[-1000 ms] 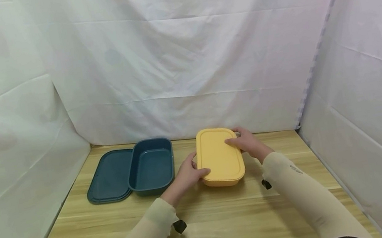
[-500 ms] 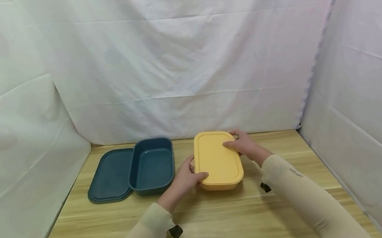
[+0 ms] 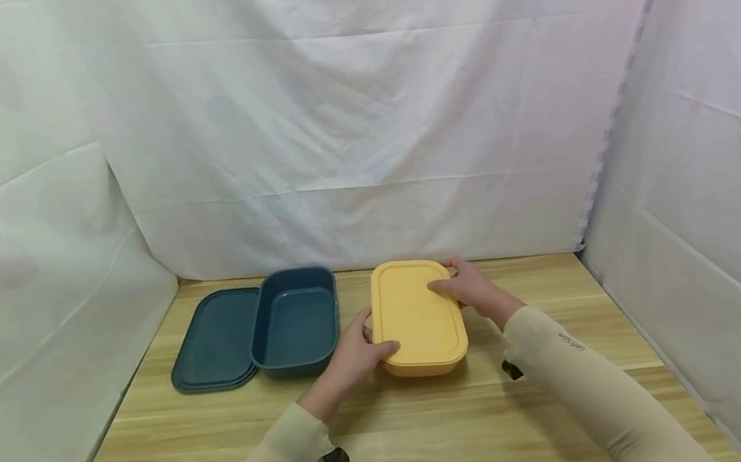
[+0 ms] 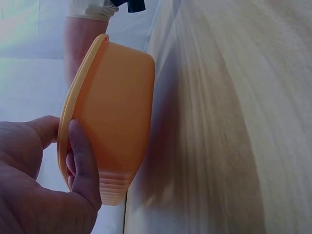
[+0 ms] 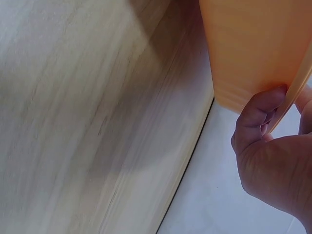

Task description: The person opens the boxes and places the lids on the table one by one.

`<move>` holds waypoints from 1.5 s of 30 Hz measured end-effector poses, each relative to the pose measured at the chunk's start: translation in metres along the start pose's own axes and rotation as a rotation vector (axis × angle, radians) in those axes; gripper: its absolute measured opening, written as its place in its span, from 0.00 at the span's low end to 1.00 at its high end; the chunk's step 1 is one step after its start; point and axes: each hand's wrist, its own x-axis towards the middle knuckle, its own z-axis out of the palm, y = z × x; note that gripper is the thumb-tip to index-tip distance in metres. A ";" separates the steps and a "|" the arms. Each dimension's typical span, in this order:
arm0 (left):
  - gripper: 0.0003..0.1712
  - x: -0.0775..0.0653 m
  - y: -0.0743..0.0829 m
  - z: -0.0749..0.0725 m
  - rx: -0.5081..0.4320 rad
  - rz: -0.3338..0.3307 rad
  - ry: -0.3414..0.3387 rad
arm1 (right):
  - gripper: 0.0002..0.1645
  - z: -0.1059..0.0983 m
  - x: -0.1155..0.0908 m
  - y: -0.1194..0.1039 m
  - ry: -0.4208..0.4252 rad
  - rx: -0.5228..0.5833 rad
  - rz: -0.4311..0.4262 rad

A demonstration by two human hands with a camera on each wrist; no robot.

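Yellow box (image 3: 417, 313), right of the blue container (image 3: 295, 325), long axis roughly near–far between both hands: left hand (image 3: 354, 352) pinches its near-left rim, right hand (image 3: 471, 286) its far-right (a diagonal grip).

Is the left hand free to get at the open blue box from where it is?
Probably not yet: the left hand is close beside the blue box, with nothing visible blocking it, but it grips the yellow box.

Head high; wrist views seemingly flank box (image 3: 418, 317).
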 end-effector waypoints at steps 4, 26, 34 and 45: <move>0.55 -0.002 -0.002 -0.001 0.016 -0.007 0.007 | 0.46 0.003 -0.001 -0.001 -0.005 0.002 -0.009; 0.55 -0.010 -0.005 -0.007 0.027 -0.022 0.021 | 0.46 0.013 0.002 0.002 -0.016 -0.029 -0.015; 0.56 -0.010 -0.007 -0.009 0.039 -0.034 0.036 | 0.48 0.016 0.004 0.001 -0.016 -0.031 -0.009; 0.57 -0.012 -0.009 -0.013 0.061 -0.050 0.044 | 0.47 0.022 0.005 -0.002 -0.012 -0.028 -0.008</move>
